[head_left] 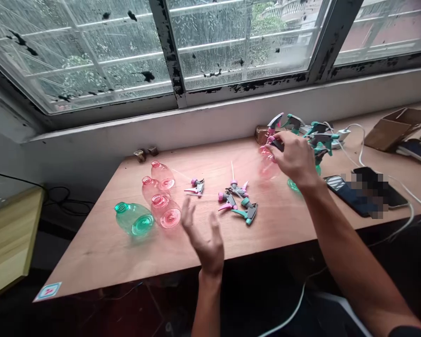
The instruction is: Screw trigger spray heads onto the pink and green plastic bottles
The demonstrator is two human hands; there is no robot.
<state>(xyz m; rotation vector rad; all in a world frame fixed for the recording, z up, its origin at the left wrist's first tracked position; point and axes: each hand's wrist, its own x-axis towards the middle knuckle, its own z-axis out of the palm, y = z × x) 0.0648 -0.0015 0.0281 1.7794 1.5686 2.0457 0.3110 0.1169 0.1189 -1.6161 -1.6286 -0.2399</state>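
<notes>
My right hand [294, 154] is closed around the top of a pink spray bottle [269, 167], which stands at the back right of the table beside other bottles with spray heads fitted. My left hand [206, 238] hangs over the front of the table with its fingers apart and nothing in it. Left of it, several open-necked bottles stand close together: pink ones such as the front pink bottle [165, 213], and a green bottle [135, 220]. Between my hands lie loose trigger spray heads, among them a green-and-grey spray head [247, 210] and a pink-and-grey spray head [197, 187].
Two phones [351, 196] lie at the right, with white cables [363, 140] running past them. Behind them is an open cardboard box [395, 128]. A window [245, 42] rises above the table's back edge. A wooden board [14, 234] is at the far left.
</notes>
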